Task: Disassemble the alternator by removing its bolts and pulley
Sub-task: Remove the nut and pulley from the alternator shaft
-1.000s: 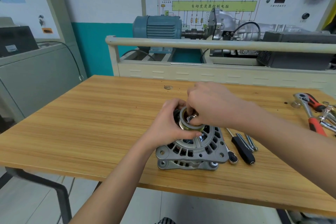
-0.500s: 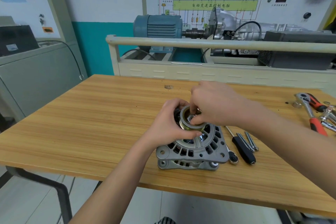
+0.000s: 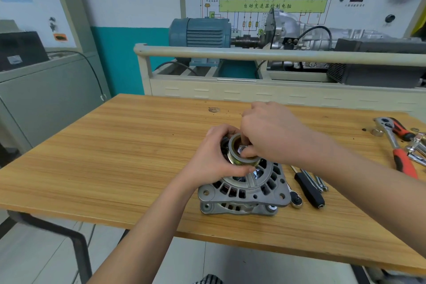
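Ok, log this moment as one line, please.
left hand grips pulley | right hand pinches pulley nut | alternator on table | pulley not yet off

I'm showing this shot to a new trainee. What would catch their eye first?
Probably the silver alternator near the front edge of the wooden table, with both hands on its pulley: the left hand holds the rim, and the right hand has its fingers at the nut in the centre. Next, the red-handled ratchet at the table's right edge.
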Motion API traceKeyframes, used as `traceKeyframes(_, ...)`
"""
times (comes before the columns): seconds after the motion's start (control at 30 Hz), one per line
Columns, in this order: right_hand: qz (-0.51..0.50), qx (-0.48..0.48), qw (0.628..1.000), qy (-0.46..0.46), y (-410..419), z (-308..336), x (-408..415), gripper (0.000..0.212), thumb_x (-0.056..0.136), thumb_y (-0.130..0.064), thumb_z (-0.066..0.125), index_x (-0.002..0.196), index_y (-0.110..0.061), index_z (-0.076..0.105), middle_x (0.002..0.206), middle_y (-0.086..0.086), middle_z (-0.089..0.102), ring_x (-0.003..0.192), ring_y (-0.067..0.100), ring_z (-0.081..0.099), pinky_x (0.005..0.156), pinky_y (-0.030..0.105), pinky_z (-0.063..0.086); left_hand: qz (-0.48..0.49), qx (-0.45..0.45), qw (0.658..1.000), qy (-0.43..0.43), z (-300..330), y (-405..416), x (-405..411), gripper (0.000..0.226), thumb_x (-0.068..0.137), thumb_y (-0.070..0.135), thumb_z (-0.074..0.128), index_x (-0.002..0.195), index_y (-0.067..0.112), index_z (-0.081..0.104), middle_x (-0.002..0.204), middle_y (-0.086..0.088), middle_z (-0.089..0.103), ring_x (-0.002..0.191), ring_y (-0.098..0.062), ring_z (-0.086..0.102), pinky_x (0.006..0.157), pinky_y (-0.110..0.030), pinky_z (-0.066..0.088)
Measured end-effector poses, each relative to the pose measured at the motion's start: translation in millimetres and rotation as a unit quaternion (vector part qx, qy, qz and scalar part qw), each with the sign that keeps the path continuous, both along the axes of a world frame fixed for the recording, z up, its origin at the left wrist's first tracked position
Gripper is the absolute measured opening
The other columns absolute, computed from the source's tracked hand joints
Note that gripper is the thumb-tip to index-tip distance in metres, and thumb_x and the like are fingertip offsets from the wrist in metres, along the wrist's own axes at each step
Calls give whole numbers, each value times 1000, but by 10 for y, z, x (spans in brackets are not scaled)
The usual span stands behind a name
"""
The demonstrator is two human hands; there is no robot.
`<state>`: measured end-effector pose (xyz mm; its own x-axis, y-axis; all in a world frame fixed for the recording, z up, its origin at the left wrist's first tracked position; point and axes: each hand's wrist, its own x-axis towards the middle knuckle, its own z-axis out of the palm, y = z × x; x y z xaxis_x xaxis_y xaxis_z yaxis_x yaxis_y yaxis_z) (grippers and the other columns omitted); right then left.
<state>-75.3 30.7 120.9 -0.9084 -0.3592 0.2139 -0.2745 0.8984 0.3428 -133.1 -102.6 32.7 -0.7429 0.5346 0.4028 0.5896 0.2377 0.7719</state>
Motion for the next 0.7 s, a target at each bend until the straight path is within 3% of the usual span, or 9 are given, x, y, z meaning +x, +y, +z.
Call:
traceKeyframes(0.03,12,-1,1000,-7,-17,-3,10,26,85,-42,67,80,-25,49,82,-6,44,87,15,38,71,30,28,0,2,1000,-2,-2,-2,1,62,58,23,92,108,29,54,110,4,56,106,-4,48,81,-8,38)
traceKeyframes(0.1,30,-21,999,-40,-9,4,-6,9,85,-32,69,87,-25,62,84,-8,46,89,13,35,69,29,29,0,5,1000,-7,3,-8,8,65,59,23,92,109,33,52,114,2,55,107,-2,48,84,-8,39)
traceKeyframes(0.17,32,-54,995,-79,30,39,-27,17,83,-26,71,99,-29,71,89,-10,50,91,11,38,67,27,32,-3,3,1000,-7,13,-13,14,64,59,22,91,110,31,53,115,0,57,108,-5,50,89,-14,41)
traceKeyframes(0.27,19,-88,992,-88,84,94,-29,22,78,-31,76,100,-32,71,83,-14,50,92,10,44,68,27,38,-22,9,1000,-10,41,-16,38,60,57,25,90,107,24,56,112,-3,59,107,-17,54,92,-31,46)
traceKeyframes(0.4,-5,-22,1000,-15,60,14,-32,29,80,-49,71,88,-21,68,87,-6,58,87,14,40,65,29,33,-42,4,999,-13,51,-20,67,60,51,37,76,107,32,55,109,8,57,107,-10,52,90,-19,44)
traceKeyframes(0.53,26,-40,997,-53,37,25,-41,11,85,-28,69,95,-25,70,87,-9,54,88,11,36,58,23,31,-33,-12,999,3,39,-5,45,70,53,31,94,105,42,48,110,19,49,112,2,42,87,-4,35)
traceKeyframes(0.6,21,-65,994,-81,64,81,-50,18,84,-22,70,99,-31,71,79,-16,47,90,9,38,55,20,27,-16,-18,999,23,35,8,36,67,54,31,94,102,39,48,108,17,50,109,-1,41,84,-5,35)
traceKeyframes(0.7,7,-54,997,-51,73,87,-37,21,79,-40,74,96,-28,70,82,-12,51,90,10,38,61,24,30,-2,-6,1000,22,22,7,27,66,53,31,94,103,33,50,107,12,50,107,-5,43,85,-10,38)
